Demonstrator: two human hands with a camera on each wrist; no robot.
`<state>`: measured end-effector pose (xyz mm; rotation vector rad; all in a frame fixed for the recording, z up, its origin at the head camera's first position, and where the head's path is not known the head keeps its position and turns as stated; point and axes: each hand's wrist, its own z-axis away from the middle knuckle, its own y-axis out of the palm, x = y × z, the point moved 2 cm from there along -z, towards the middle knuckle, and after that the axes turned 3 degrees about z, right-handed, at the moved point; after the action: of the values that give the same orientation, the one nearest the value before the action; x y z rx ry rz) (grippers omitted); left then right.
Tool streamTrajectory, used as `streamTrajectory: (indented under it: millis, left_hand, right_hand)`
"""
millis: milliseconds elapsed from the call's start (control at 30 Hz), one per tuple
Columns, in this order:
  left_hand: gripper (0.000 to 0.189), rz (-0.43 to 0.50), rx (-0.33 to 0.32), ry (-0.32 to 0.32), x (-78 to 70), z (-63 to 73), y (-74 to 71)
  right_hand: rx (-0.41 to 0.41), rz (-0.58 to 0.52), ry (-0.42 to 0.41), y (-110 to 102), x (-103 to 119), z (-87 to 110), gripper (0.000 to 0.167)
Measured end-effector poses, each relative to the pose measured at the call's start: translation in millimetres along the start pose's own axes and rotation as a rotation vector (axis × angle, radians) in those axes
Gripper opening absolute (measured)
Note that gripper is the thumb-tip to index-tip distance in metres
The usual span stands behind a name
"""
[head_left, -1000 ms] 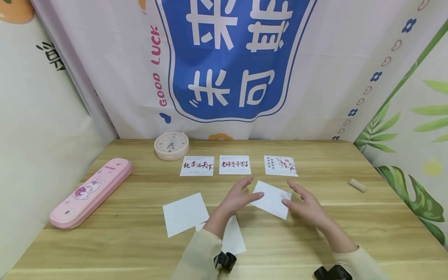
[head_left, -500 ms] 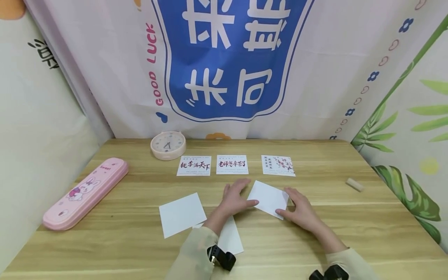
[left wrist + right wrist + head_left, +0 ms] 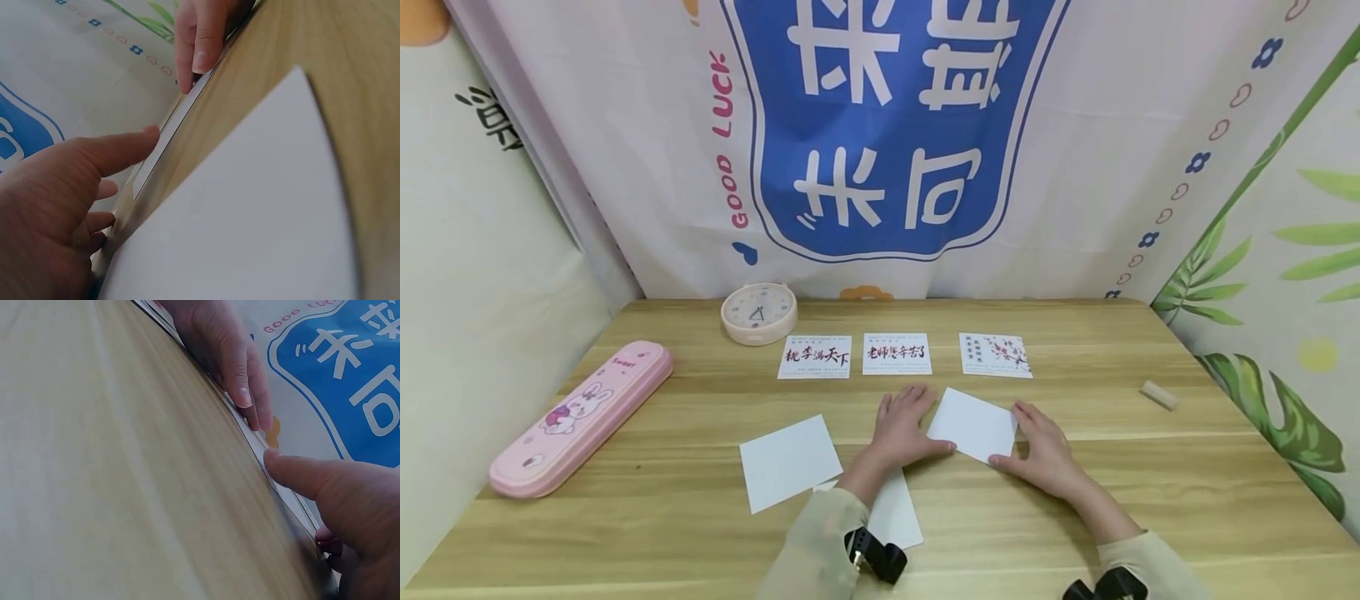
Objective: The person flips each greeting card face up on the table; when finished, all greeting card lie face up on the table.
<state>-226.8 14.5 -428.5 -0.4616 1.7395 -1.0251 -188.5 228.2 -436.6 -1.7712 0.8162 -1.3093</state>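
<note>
A blank white card [image 3: 973,425] lies on the wooden table between the two hands. My left hand [image 3: 901,429] is at its left side, fingers extended and the thumb at its lower left edge. My right hand [image 3: 1047,454] touches the right side, with the index finger near the upper right corner and the thumb at the lower edge. The wrist views show both thumbs spread from the fingers beside the card's thin edge. Another blank card [image 3: 790,462] lies left of my left hand. A further white card [image 3: 897,512] is partly hidden under the left forearm.
Behind the hands, three printed cards [image 3: 897,354] form a row. A pink pencil case [image 3: 582,417] lies on the left, with a round clock [image 3: 758,312] at the back. On the right is a small beige block [image 3: 1160,395]. A printed curtain [image 3: 1075,167] hangs behind the table.
My right hand has moved left onto the blank card's right edge. The left hand's fingers have come lower beside the card, which stays in place. The head view has shifted slightly.
</note>
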Motion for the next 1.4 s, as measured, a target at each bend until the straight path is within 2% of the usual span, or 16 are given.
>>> streamTrajectory:
  millis: [133,233,433,600,900,1400]
  left_hand:
    - [0.076,-0.020,0.004,0.004,-0.3,0.4,-0.5]
    - [0.076,-0.034,0.010,0.004,-0.4,0.5,-0.5]
    - [0.084,-0.082,0.057,0.006,0.2,1.3,1.3]
    - [0.089,-0.083,0.098,-0.001,-0.5,2.9,1.3]
    - [0.092,-0.108,0.153,-0.012,-1.3,3.9,0.3]
    - [0.095,-0.088,0.168,-0.018,-1.5,3.6,0.1]
  right_hand:
    - [-0.005,0.012,-0.011,0.0,0.4,-0.1,0.084]
    - [0.024,0.005,-0.026,-1.1,-0.7,0.7,0.085]
    - [0.100,-0.043,-0.091,-7.1,-9.0,5.0,0.082]
    - [0.131,-0.062,-0.117,-10.8,-12.2,6.3,0.080]
    - [0.162,-0.066,-0.069,-12.3,-10.8,5.5,0.086]
    - [0.155,-0.109,-0.052,-12.4,-12.1,4.8,0.085]
